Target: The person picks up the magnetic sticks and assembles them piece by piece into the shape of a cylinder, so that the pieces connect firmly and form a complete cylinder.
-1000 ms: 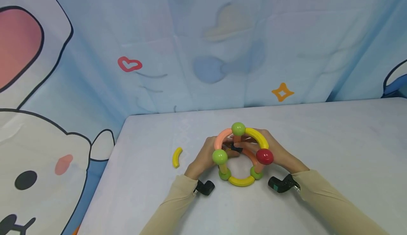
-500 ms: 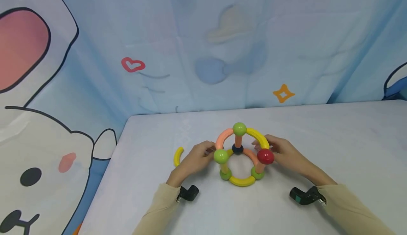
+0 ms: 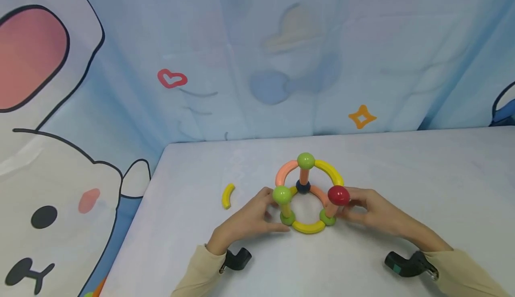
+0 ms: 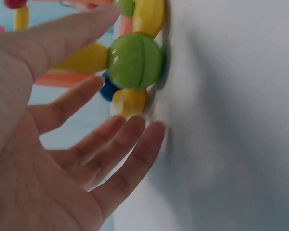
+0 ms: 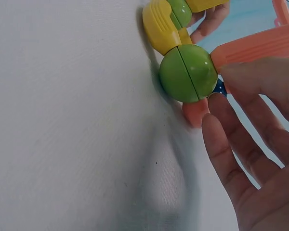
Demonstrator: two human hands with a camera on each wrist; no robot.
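A toy frame of magnetic rods and balls (image 3: 308, 227) stands upright on the table in the head view. It joins yellow and orange curved and straight rods with green, red and dark blue balls. Left of it my left hand (image 3: 251, 219) has its fingers spread around the lower left green ball (image 4: 135, 60) without gripping it. On the other side, my right hand (image 3: 380, 210) has its thumb tip right at the end of an orange rod (image 5: 260, 45). Its other fingertips lie close by the lower right green ball (image 5: 188, 72), loosely bent.
A loose yellow curved rod (image 3: 227, 196) lies on the white table (image 3: 193, 167), left of the frame. A light blue printed curtain (image 3: 225, 42) hangs behind the table's back edge. Each wrist carries a black camera (image 3: 237, 259).
Both hands have let go of the dark blue ball's area at the frame's back and drawn apart. They now stand at its lower left and right corners. The frame keeps its shape.
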